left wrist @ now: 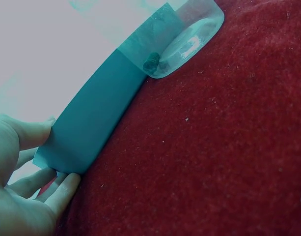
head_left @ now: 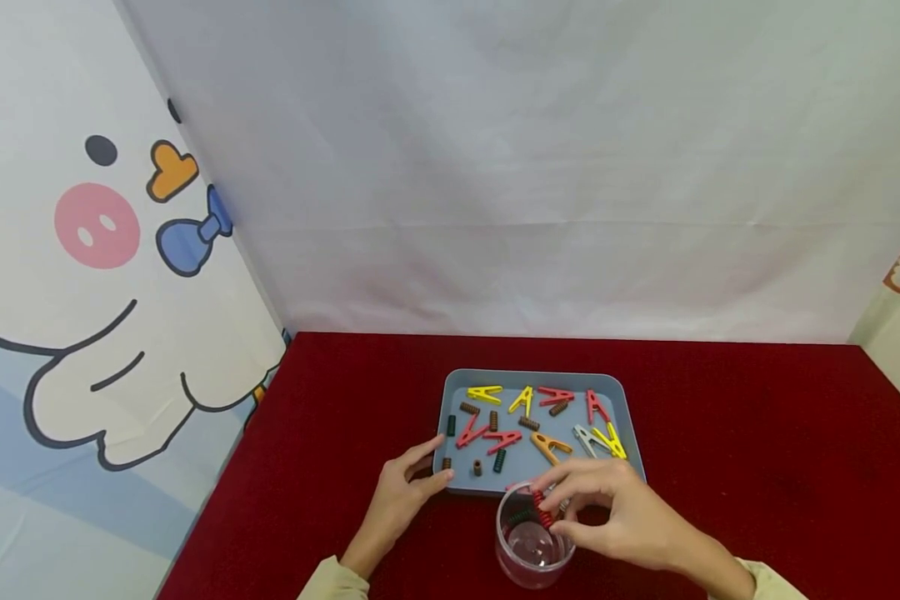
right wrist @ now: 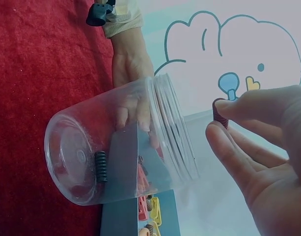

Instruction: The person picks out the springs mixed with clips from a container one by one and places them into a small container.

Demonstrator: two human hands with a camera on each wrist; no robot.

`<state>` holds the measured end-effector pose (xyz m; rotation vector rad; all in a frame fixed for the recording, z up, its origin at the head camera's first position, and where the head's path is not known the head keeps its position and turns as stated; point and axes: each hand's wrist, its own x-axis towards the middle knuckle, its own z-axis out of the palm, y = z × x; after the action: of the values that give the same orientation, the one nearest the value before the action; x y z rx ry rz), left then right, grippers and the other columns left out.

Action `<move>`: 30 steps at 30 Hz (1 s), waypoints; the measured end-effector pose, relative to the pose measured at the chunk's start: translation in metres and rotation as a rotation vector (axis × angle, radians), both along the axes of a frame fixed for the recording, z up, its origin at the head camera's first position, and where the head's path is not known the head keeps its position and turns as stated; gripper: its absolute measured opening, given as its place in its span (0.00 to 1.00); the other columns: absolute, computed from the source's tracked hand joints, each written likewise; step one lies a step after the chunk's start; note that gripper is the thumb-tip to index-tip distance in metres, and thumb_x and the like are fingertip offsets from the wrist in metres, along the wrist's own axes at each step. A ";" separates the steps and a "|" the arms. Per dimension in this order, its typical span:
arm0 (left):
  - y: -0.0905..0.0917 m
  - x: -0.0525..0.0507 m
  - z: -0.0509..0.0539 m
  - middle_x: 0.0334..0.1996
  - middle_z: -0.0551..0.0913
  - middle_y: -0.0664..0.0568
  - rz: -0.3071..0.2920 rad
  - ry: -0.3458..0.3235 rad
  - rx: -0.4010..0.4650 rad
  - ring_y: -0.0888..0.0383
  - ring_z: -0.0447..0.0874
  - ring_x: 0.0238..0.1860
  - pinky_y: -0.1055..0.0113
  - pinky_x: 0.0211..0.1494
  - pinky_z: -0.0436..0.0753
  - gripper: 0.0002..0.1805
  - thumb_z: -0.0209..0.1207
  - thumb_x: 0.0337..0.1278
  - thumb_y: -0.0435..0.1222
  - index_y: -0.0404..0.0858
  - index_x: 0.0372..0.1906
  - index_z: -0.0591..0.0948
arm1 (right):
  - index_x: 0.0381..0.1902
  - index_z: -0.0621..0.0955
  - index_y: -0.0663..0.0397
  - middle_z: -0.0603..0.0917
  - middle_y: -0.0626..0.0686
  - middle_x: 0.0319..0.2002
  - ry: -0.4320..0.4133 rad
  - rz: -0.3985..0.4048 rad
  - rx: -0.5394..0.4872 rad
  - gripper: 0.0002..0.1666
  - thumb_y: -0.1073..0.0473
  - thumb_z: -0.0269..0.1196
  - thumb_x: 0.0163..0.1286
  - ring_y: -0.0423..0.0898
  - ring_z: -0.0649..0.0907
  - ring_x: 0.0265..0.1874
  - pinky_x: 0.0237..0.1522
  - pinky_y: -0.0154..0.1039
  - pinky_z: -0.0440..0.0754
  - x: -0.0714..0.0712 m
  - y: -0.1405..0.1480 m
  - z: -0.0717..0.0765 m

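Observation:
My right hand (head_left: 615, 508) pinches a red coil spring (head_left: 543, 508) between thumb and fingertips at the mouth of a clear plastic jar (head_left: 528, 573). That spring looks darker in the right wrist view, just outside the jar's threaded rim. A dark green spring (right wrist: 100, 167) lies inside the jar near its bottom. My left hand (head_left: 399, 496) holds the near left corner of a grey-blue tray (head_left: 532, 375), thumb and fingers on either side of the corner. In the left wrist view its fingertips (left wrist: 69, 189) touch the tray's lower edge.
On the tray lie several plastic clips, such as an orange clip (head_left: 549, 446) and a yellow clip (head_left: 484, 393), among brown springs (head_left: 528, 423) and dark green springs (head_left: 499, 460). Red cloth (head_left: 750, 450) covers the table. A white curtain (head_left: 555, 183) hangs behind it.

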<state>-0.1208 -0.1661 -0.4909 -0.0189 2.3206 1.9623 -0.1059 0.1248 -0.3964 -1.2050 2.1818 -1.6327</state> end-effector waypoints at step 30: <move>0.002 0.000 0.000 0.63 0.70 0.42 -0.002 0.029 -0.003 0.45 0.72 0.59 0.62 0.50 0.78 0.30 0.65 0.56 0.36 0.39 0.65 0.72 | 0.40 0.85 0.41 0.83 0.46 0.42 0.183 -0.055 0.027 0.16 0.65 0.71 0.55 0.41 0.80 0.36 0.30 0.36 0.80 -0.008 -0.003 0.004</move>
<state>-0.1210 -0.1641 -0.4910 0.0116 2.3407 1.9717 -0.1137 0.1218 -0.3925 -1.3476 2.3569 -1.5635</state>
